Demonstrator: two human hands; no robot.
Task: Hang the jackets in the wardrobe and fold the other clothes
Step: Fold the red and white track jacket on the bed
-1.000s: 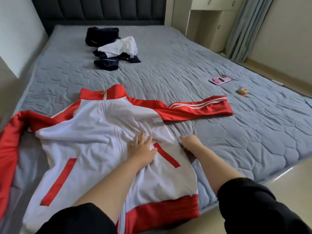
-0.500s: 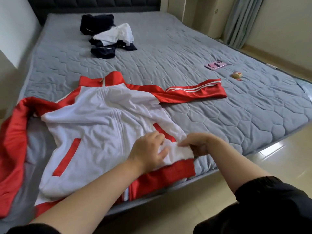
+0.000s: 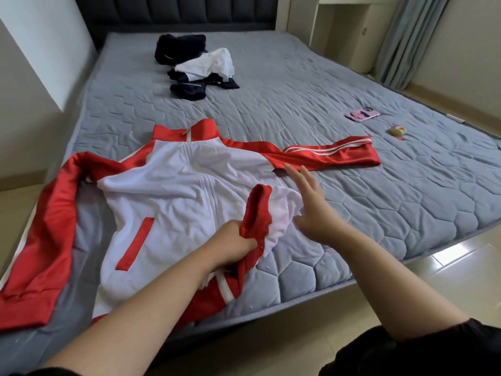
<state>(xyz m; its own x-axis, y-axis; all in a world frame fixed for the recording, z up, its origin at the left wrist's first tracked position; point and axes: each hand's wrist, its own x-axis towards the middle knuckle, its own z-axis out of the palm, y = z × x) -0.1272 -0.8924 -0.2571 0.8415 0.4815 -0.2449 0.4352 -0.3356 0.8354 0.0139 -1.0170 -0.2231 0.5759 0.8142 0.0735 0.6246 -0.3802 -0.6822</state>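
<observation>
Jacket (image 3: 168, 191), red and white, spread front-up by near edge of mattress (image 3: 352, 213), one sleeve toward left edge. Left hand (image 3: 235, 242) grips bunched red hem, fingers curled round it. Right hand (image 3: 311, 204) just beside, fingers straight, spread. Clothes (image 3: 200, 66) piled near head edge.

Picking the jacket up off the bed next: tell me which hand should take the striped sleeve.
Right. The right hand is open and free, its fingertips close to the striped sleeve. The left hand is busy: it grips the bunched red hem of the jacket.
</observation>
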